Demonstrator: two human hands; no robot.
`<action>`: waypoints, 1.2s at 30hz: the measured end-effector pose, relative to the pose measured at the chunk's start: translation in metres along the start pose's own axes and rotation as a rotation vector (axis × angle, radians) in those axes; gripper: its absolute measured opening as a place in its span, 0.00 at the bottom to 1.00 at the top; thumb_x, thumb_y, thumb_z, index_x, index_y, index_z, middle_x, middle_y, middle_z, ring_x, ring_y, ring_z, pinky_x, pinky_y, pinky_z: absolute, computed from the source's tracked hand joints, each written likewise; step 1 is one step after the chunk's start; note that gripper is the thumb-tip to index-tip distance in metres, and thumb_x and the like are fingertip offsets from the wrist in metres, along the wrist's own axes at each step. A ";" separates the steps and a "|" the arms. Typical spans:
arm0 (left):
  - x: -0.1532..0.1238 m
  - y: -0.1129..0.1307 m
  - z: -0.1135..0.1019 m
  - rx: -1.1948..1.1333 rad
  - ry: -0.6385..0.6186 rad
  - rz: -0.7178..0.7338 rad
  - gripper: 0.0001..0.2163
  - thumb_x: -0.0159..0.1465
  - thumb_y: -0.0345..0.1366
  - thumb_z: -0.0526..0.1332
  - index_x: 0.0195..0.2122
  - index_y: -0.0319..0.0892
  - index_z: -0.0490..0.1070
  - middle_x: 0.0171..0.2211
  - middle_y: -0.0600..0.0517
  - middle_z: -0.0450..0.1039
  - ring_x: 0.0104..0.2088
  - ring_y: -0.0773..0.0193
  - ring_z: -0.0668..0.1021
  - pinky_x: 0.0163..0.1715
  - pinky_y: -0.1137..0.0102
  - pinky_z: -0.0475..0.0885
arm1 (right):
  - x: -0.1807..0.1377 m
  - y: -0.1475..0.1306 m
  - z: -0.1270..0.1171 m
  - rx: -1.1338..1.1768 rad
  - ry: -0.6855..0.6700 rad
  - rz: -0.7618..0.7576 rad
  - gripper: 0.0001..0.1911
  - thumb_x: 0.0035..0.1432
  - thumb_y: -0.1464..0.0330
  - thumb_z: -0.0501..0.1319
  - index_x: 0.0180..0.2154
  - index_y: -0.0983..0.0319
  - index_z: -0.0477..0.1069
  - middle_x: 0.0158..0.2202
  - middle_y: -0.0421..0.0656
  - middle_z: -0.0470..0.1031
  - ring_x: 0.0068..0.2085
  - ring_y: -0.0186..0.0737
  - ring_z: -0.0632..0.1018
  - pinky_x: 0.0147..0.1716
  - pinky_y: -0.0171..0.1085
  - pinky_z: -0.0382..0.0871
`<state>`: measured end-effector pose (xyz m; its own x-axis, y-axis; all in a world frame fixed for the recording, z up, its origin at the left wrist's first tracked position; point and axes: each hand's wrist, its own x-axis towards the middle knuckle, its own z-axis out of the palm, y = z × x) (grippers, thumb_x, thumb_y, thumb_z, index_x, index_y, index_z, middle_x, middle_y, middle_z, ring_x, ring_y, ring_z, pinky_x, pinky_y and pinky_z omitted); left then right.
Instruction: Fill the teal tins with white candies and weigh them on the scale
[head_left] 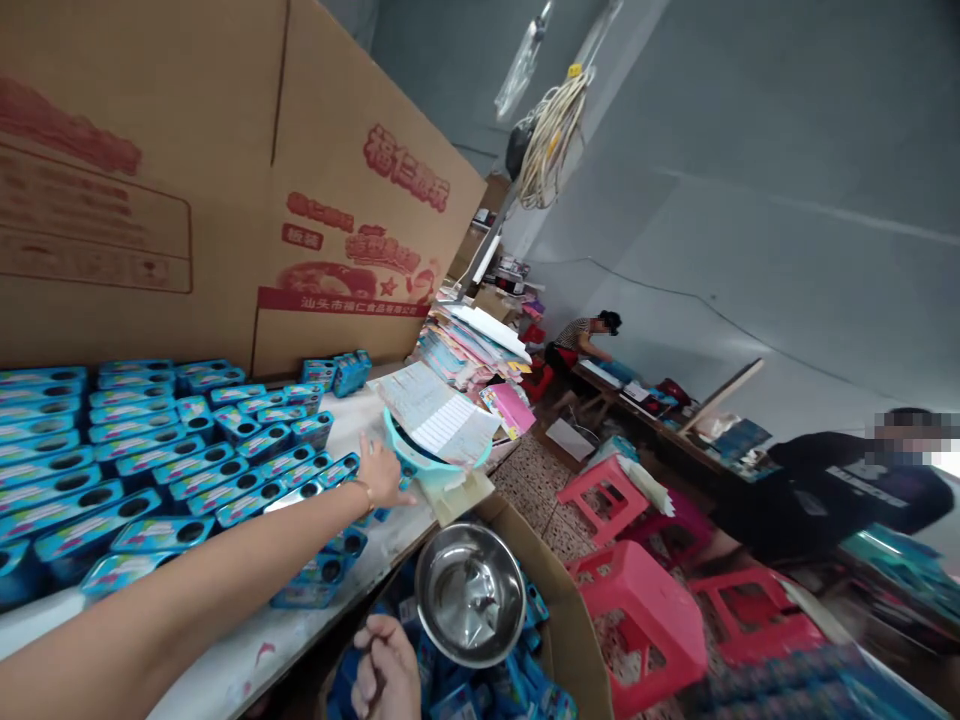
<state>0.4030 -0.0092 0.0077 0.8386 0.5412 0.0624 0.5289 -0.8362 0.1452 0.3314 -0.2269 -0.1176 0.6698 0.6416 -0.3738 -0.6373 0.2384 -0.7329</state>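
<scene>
My left arm stretches across the white table (247, 650), over rows of flat blue boxes (150, 470). My left hand (381, 472) is at the near rim of a teal basin (420, 462) and its fingers close on that rim. Printed paper sheets (439, 415) lie on top of the basin. My right hand (386, 668) is low at the frame's bottom, fingers curled, over an open cardboard box (559, 600) holding more blue boxes. What it holds is hidden. A shiny steel bowl (470, 592) sits in that box just right of the hand.
A big printed cardboard sheet (225, 170) stands behind the table. Stacked papers (469, 345) lie at the table's far end. Pink plastic stools (645, 620) stand on the floor to the right. A person in black (840, 495) and a seated person (581, 340) work at benches.
</scene>
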 end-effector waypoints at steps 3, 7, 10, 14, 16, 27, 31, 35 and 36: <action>0.004 0.004 0.010 0.040 -0.035 0.011 0.19 0.66 0.46 0.61 0.53 0.40 0.70 0.55 0.46 0.70 0.55 0.52 0.73 0.57 0.49 0.67 | 0.008 0.005 -0.019 0.025 0.027 0.011 0.18 0.36 0.60 0.72 0.30 0.62 0.72 0.26 0.39 0.76 0.13 0.19 0.55 0.11 0.27 0.42; 0.000 0.011 0.015 0.043 -0.073 0.085 0.19 0.64 0.45 0.63 0.52 0.40 0.70 0.53 0.45 0.71 0.56 0.50 0.71 0.59 0.46 0.62 | 0.012 0.003 -0.033 0.022 0.064 0.008 0.19 0.35 0.59 0.73 0.29 0.61 0.72 0.26 0.39 0.75 0.13 0.20 0.55 0.12 0.26 0.42; -0.006 0.018 0.011 0.005 -0.096 0.186 0.23 0.54 0.41 0.70 0.49 0.37 0.71 0.47 0.41 0.75 0.56 0.42 0.70 0.63 0.40 0.49 | 0.010 -0.003 -0.034 0.033 0.088 0.000 0.19 0.35 0.60 0.73 0.30 0.61 0.72 0.27 0.39 0.75 0.14 0.20 0.56 0.12 0.26 0.42; -0.022 0.028 -0.015 -0.086 -0.098 0.313 0.25 0.47 0.39 0.70 0.46 0.38 0.71 0.43 0.40 0.76 0.52 0.39 0.72 0.62 0.38 0.45 | 0.007 -0.010 -0.035 0.053 0.123 -0.011 0.20 0.34 0.61 0.74 0.30 0.61 0.73 0.27 0.38 0.75 0.15 0.20 0.56 0.13 0.26 0.42; -0.037 0.028 -0.042 -0.131 -0.074 0.347 0.23 0.48 0.40 0.69 0.45 0.39 0.70 0.43 0.41 0.76 0.51 0.41 0.73 0.63 0.40 0.47 | 0.004 -0.015 -0.038 0.046 0.140 -0.017 0.20 0.33 0.61 0.75 0.30 0.61 0.73 0.27 0.38 0.75 0.15 0.20 0.56 0.14 0.26 0.43; -0.251 -0.153 -0.166 -0.086 0.066 0.106 0.25 0.52 0.45 0.66 0.51 0.48 0.69 0.41 0.52 0.74 0.48 0.50 0.75 0.66 0.44 0.41 | -0.006 -0.047 -0.003 -0.075 -0.028 -0.005 0.19 0.39 0.62 0.76 0.35 0.59 0.76 0.32 0.40 0.76 0.18 0.20 0.59 0.16 0.26 0.50; -0.316 -0.224 -0.107 -0.008 0.088 -0.111 0.26 0.47 0.40 0.65 0.50 0.47 0.70 0.45 0.48 0.76 0.49 0.46 0.75 0.66 0.41 0.41 | -0.023 -0.053 0.064 -0.097 -0.258 0.034 0.11 0.49 0.65 0.71 0.35 0.58 0.75 0.29 0.39 0.74 0.17 0.20 0.56 0.17 0.26 0.50; -0.343 -0.244 -0.065 -0.009 0.087 -0.221 0.29 0.46 0.36 0.64 0.53 0.43 0.70 0.47 0.45 0.75 0.49 0.47 0.76 0.65 0.41 0.44 | -0.039 -0.032 0.131 -0.107 -0.482 0.171 0.08 0.51 0.65 0.70 0.33 0.59 0.74 0.27 0.38 0.75 0.16 0.20 0.53 0.15 0.26 0.46; -0.346 -0.243 -0.061 -0.018 0.081 -0.232 0.30 0.47 0.35 0.64 0.54 0.42 0.70 0.47 0.44 0.75 0.50 0.47 0.75 0.65 0.42 0.46 | -0.042 -0.025 0.143 -0.108 -0.521 0.207 0.09 0.51 0.65 0.69 0.33 0.59 0.73 0.27 0.38 0.75 0.15 0.20 0.52 0.15 0.26 0.46</action>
<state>-0.0241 0.0125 0.0112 0.6816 0.7242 0.1047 0.7028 -0.6877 0.1820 0.2647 -0.1554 -0.0025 0.2413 0.9484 -0.2058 -0.6744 0.0114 -0.7383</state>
